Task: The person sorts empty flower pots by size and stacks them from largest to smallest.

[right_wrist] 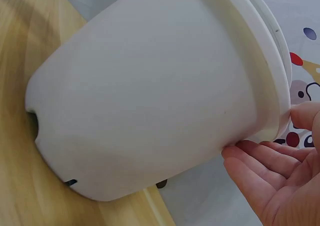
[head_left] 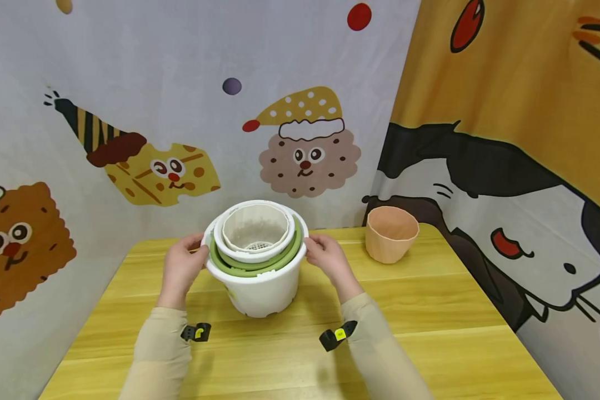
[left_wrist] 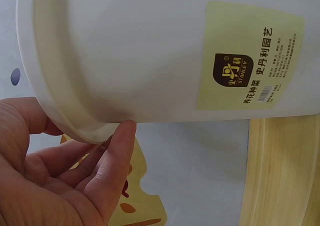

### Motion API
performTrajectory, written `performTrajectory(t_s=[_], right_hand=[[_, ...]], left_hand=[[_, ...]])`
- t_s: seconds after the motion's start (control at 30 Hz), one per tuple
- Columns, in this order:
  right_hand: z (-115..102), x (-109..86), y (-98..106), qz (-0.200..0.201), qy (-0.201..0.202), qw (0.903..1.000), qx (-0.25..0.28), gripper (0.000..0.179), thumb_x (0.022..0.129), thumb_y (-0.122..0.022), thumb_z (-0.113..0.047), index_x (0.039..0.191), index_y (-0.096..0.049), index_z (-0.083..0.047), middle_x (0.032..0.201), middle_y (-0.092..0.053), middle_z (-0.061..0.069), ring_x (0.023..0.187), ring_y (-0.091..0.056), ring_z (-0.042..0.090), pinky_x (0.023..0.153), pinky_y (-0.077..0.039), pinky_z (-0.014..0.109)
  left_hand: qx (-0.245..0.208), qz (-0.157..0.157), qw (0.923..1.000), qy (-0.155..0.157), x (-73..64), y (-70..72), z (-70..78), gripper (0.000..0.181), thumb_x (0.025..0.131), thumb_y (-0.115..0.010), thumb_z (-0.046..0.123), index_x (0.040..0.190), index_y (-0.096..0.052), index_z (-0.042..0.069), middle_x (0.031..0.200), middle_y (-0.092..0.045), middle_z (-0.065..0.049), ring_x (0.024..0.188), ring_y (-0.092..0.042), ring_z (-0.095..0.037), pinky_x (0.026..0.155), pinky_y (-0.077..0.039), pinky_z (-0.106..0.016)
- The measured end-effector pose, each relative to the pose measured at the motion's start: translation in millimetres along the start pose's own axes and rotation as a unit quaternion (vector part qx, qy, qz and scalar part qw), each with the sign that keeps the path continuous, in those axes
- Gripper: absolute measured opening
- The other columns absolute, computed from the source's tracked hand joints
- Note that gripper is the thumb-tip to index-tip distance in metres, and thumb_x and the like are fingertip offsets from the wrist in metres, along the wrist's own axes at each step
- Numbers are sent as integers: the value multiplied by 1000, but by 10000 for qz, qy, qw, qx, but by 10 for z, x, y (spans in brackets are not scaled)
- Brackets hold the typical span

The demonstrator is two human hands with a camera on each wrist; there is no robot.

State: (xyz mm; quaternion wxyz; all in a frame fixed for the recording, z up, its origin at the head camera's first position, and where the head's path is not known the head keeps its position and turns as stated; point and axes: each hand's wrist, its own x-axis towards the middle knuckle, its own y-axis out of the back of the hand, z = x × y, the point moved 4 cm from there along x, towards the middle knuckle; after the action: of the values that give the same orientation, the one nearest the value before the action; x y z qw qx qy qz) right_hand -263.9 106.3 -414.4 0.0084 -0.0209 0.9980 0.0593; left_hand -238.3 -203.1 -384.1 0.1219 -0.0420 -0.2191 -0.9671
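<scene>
A large white flowerpot (head_left: 262,291) stands upright on the table with smaller pots nested inside it. Within its rim sit a green pot (head_left: 245,273), a white one and an innermost off-white pot (head_left: 252,222) with a perforated bottom. My left hand (head_left: 181,266) pinches the outer pot's rim on the left, thumb and fingertips at its edge. On the opposite side my right hand (head_left: 332,260) grips the same rim, fingers under the lip. A pale green label (left_wrist: 250,61) with printed text shows on the pot's side in the left wrist view.
A peach-coloured pot (head_left: 391,233) stands at the back right of the wooden table (head_left: 430,328). Cartoon-printed curtains (head_left: 300,61) hang close behind and to the right. Both wrists wear black straps (head_left: 338,335).
</scene>
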Motion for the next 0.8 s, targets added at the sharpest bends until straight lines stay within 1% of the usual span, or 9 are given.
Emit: performTrajectory(t_s=[0.17,0.37,0.47,0.6,0.8], right_hand=[[47,-80,47,-60,155,9998,111,44,103,-56,-23,133,-54,8,123,-62,24,111,-63,34,93,-55,41],[149,-118,145,-78,227,9996,130,47,103,-55,-23,136,-50,9,126,-61,26,116,-61,37,98,-51,45],[229,-126,224,-2,238,9997,24,47,104,-54,-23,138,-50,8,127,-61,26,116,-60,37,100,-49,46],[314,-165,335,145,206,9997,-61,47,104,-54,-23,139,-49,7,126,-61,26,116,-61,36,100,-49,46],[431,-220,498,410,82,9989,193,47,103,-56,-21,140,-46,7,126,-61,27,115,-61,36,101,-48,47]], left_hand=[[-27,-34,10000,31,-6,-4,7,43,93,-51,8,132,-57,-9,125,-59,-28,101,-62,-33,69,-57,-19],[-158,27,9999,15,-15,-7,-9,43,93,-52,7,132,-58,-8,123,-60,-27,94,-63,-27,66,-56,-17],[-180,20,9998,5,-18,-11,-17,43,93,-52,7,133,-57,-7,122,-61,-26,94,-63,-27,67,-56,-17],[-185,-3,9998,44,-22,-13,-32,44,94,-52,8,135,-56,-7,124,-60,-25,98,-62,-29,68,-56,-17],[-265,-19,9996,123,-24,-2,-43,45,95,-51,10,138,-54,-6,126,-58,-25,102,-60,-31,70,-56,-17]])
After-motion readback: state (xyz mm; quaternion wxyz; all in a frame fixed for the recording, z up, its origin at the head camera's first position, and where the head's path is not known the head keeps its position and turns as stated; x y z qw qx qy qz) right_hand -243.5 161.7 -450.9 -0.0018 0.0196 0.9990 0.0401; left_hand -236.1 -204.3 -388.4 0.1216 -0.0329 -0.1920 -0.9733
